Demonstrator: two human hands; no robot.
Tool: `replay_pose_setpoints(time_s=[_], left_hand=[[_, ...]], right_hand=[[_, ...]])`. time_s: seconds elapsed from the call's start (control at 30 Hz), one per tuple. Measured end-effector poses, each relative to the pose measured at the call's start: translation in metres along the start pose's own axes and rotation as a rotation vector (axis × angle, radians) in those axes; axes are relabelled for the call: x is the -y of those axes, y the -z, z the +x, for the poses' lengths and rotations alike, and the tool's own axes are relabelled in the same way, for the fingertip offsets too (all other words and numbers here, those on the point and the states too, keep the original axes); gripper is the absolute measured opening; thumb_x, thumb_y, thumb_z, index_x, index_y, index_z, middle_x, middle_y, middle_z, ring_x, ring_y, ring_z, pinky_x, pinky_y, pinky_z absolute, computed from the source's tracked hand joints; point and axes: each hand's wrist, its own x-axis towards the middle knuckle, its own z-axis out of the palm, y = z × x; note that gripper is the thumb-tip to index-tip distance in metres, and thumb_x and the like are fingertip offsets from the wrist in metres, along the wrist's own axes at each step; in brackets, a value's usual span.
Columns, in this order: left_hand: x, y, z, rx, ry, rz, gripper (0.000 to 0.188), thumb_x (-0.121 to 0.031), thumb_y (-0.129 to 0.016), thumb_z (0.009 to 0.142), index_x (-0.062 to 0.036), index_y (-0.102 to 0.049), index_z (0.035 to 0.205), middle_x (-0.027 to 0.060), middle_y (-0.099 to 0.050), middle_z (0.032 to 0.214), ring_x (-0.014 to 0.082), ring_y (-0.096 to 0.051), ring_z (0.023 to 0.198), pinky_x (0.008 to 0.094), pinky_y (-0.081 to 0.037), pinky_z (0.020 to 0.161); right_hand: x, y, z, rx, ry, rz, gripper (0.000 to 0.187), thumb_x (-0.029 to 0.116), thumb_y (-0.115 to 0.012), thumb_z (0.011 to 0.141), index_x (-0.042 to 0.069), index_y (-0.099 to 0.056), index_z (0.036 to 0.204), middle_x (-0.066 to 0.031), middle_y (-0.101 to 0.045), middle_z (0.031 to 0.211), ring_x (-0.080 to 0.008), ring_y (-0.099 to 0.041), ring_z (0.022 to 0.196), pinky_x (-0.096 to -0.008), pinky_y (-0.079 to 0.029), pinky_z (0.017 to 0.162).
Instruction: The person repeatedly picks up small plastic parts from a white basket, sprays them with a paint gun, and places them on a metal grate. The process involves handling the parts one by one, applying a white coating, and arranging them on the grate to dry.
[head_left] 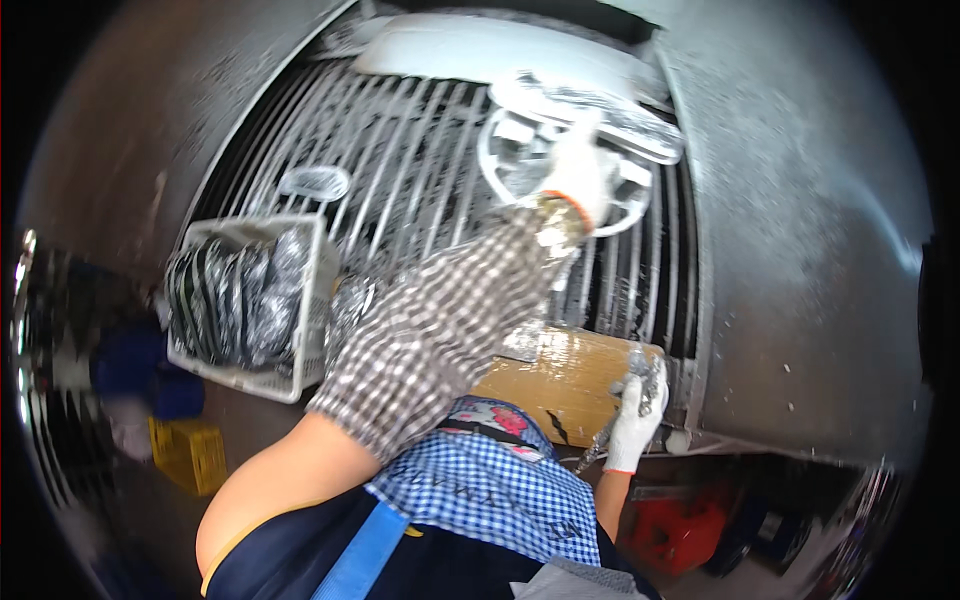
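My left hand (580, 175), in a white glove with an orange cuff, reaches far over the slatted grate. Its blurred fingers are closed at the near edge of a long rounded white-and-silver piece (630, 128). Under that piece and the hand is a white ring-shaped stand (487, 160) with blocks inside its rim. Down at the near right, my right hand (635, 420), also gloved, is wrapped round a grey, paint-crusted tool (648, 380) that looks like a spray gun. A hose-like part (597, 447) trails below it. The right hand is over the right end of a brown board (565, 375).
A white-dusted slatted grate (400, 190) lies between metal side walls (800, 250). On its left stands a pale plastic basket (313, 300) of dark, shiny wrapped pieces. A clear oval piece (315, 183) lies behind it. Yellow (190, 455) and red (675, 530) crates sit lower down.
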Motion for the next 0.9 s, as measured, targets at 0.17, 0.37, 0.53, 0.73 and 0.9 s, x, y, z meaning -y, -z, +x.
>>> replay_pose_setpoints(time_s=[0.17, 0.37, 0.53, 0.73, 0.9], left_hand=[[-0.070, -0.036, -0.011, -0.315, 0.475, -0.593, 0.034, -0.028, -0.064, 0.103, 0.0009, -0.060, 0.121, 0.0141, -0.066, 0.088, 0.0266, -0.068, 0.084, 0.0407, -0.060, 0.076], [-0.110, 0.032, -0.014, -0.215, 0.202, -0.733, 0.044, -0.010, -0.066, 0.102, 0.0004, -0.055, 0.144, 0.0224, -0.070, 0.119, 0.0298, -0.072, 0.107, 0.0435, -0.062, 0.099], [-0.128, 0.140, -0.011, -0.205, 0.021, -0.716, 0.043, -0.007, -0.064, 0.102, 0.0026, -0.053, 0.143, 0.0234, -0.065, 0.130, 0.0324, -0.068, 0.118, 0.0470, -0.060, 0.104], [-0.092, 0.254, -0.021, -0.487, -0.030, -0.648, 0.045, -0.004, -0.060, 0.102, 0.0030, -0.047, 0.145, 0.0249, -0.058, 0.143, 0.0368, -0.060, 0.134, 0.0550, -0.055, 0.112], [-0.013, 0.292, -0.046, -0.587, 0.137, -0.622, 0.053, 0.002, -0.048, 0.104, 0.0004, -0.035, 0.155, 0.0281, -0.046, 0.157, 0.0432, -0.051, 0.142, 0.0651, -0.045, 0.121]], right_hand=[[-0.027, 0.003, 0.000, 0.031, 0.065, -0.102, 0.058, 0.019, -0.061, 0.109, -0.001, -0.043, 0.160, -0.0086, -0.070, 0.120, -0.0151, -0.065, 0.093, -0.0321, -0.055, 0.087], [-0.017, -0.005, 0.008, 0.113, -0.007, -0.042, 0.058, 0.018, -0.062, 0.109, 0.000, -0.044, 0.161, -0.0087, -0.070, 0.122, -0.0153, -0.065, 0.098, -0.0321, -0.055, 0.089], [-0.010, -0.013, 0.002, 0.109, -0.025, -0.044, 0.056, 0.019, -0.064, 0.106, -0.002, -0.048, 0.156, -0.0103, -0.063, 0.126, -0.0168, -0.065, 0.101, -0.0333, -0.054, 0.090], [0.004, -0.025, 0.009, 0.170, -0.057, -0.049, 0.054, 0.017, -0.063, 0.105, -0.003, -0.049, 0.154, -0.0082, -0.062, 0.118, -0.0149, -0.065, 0.097, -0.0314, -0.054, 0.087], [0.006, -0.027, 0.012, 0.215, -0.102, -0.034, 0.056, 0.018, -0.062, 0.107, -0.002, -0.047, 0.157, -0.0081, -0.068, 0.114, -0.0142, -0.066, 0.095, -0.0307, -0.054, 0.088]])
